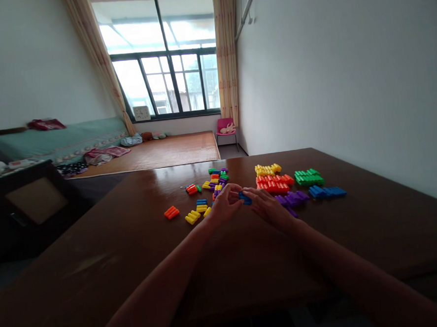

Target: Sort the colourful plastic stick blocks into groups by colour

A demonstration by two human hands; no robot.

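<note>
Between my two hands, low over the table, is a blue ribbed plastic block [245, 198]. My left hand [226, 202] curls its fingers and thumb around the block's left side. From the right, my right hand [268, 206] closes over it, fingers partly covering it. Left of my hands lies a loose mix of coloured blocks [215, 179], partly hidden by my left hand. Yellow blocks [192, 217] and an orange block [171, 212] sit nearer. On the right, blocks lie grouped by colour: yellow [267, 170], orange [274, 183], green [308, 177], purple [293, 199] and blue [327, 191].
The dark brown table [128, 267] fills the foreground, with a white wall [339, 77] along its right. A dark cabinet [25, 210] stands at the left. Beyond are a bed [173, 149], a pink chair [225, 126] and a curtained window [169, 82].
</note>
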